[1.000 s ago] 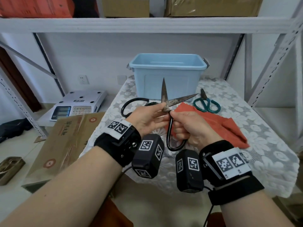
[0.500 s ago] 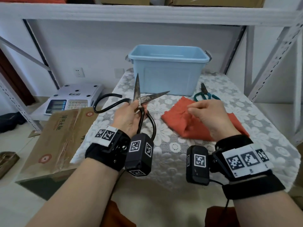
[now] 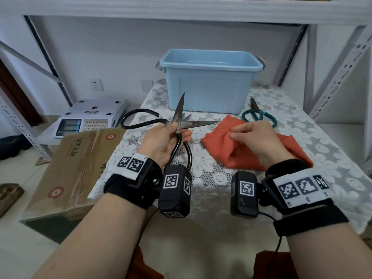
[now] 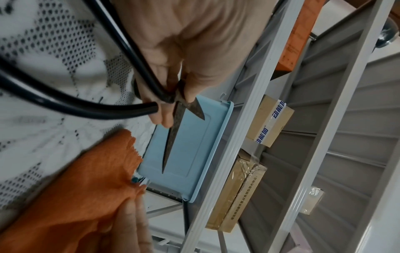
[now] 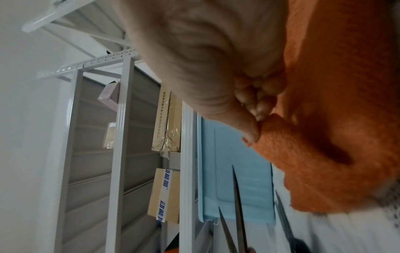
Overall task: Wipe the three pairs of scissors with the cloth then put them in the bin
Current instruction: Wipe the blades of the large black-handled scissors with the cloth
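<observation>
My left hand [image 3: 161, 140] has its grip closed at the pivot of the black scissors [image 3: 182, 125], blades spread, one pointing up, one toward the cloth [image 3: 225, 150]. My right hand [image 3: 255, 139] pinches a fold of that orange cloth, which lies on the table [image 3: 326, 150]. A second black pair [image 3: 136, 119] lies just behind my left hand, the green-handled pair [image 3: 258, 115] beyond the cloth. The blue bin [image 3: 210, 81] stands open at the table's back, near the raised blade. A cardboard sheet [image 3: 76, 164] leans at the left edge; a scale [image 3: 90, 117] sits beyond.

Right hand [image 3: 259, 140] now off scissors [image 3: 179, 125], onto cloth [image 3: 227, 150]
</observation>
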